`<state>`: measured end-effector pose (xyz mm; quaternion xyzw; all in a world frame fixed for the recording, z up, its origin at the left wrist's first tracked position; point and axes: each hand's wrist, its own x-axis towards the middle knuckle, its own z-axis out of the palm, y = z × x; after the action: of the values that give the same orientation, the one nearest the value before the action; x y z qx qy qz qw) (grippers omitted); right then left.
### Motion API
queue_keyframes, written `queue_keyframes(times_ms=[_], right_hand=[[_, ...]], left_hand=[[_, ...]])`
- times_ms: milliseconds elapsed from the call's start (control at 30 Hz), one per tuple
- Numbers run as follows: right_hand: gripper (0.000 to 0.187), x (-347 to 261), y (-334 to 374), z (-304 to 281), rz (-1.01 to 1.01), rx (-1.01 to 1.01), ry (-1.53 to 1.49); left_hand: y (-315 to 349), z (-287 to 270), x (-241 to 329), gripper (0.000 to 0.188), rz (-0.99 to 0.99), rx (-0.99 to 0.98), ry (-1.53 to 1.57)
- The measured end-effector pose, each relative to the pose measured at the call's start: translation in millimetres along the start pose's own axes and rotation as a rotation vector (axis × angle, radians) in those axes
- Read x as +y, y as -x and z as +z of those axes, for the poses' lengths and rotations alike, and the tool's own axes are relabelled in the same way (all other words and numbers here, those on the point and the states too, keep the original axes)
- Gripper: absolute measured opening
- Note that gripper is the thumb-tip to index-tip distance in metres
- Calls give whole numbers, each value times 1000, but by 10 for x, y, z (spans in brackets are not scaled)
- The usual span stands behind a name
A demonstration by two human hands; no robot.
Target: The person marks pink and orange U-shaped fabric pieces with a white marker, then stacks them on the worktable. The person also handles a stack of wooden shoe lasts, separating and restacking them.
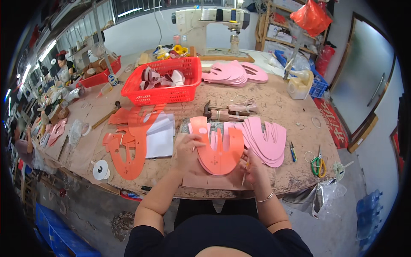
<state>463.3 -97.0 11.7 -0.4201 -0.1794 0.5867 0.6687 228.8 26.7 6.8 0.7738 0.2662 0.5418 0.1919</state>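
An orange U-shaped template is being pressed flat on top of a pink cut piece at the near middle of the workbench. The left hand is being held narrow, fingertips down on the template's left arm. The right hand is being closed around a thin pen-like marker, tip being kept at the template's near right edge.

A fanned stack of pink pieces is lying just right of the template, touching or overlapping the piece being worked. Loose orange templates and a white sheet are lying to the left. A hammer and wrapped tools are resting just beyond, a red basket farther back, green-handled scissors near right.

Risks, as judged:
- Template is being pinned on one arm only; a slip under marker pressure seems likely on the unpinned right arm, and the traced line would be skewed.
- Pink piece underneath could be dragged along with the neighbouring stack, since they are lying so close; alignment would be lost.
- Marker is being held low near the bench edge; the wrist could be knocked off line there.
- Whether the marker tip is actually touching cannot be told.
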Motion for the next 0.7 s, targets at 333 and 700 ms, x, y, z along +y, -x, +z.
queue_keyframes(times_ms=[333, 700], right_hand=[[8, -77, 42, -137, -172, 78, 64], [11, -639, 453, -229, -797, 319, 677]], left_hand=[[36, 124, -278, 83, -766, 95, 340], [59, 54, 197, 96, -1059, 200, 702]])
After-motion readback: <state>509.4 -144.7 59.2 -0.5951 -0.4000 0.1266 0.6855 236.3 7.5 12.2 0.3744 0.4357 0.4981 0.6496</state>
